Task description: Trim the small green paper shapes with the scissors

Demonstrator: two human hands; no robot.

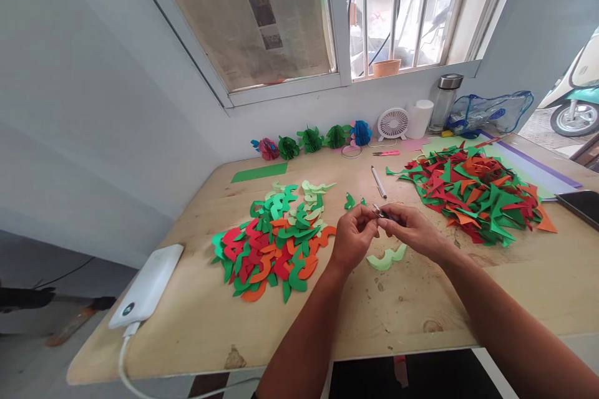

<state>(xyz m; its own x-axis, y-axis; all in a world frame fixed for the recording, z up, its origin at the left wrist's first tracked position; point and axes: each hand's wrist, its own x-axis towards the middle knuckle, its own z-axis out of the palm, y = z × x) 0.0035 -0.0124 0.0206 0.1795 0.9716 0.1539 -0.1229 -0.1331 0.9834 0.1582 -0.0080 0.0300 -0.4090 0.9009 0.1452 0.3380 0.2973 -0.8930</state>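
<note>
Small tool (381, 214) hangs above the table (397, 318), right hand (408, 226) pinching its dark handle, left hand (350, 234) with fingertips pressed together at its metal end, apparently for steadiness.

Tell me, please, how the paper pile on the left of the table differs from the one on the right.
The left pile is made of curved, wavy pieces, while the right pile is mostly angular, pointed scraps. The left pile lies directly on the wooden table, whereas the right pile partly overlaps a pale sheet. Both mix red, orange and green paper.
</note>
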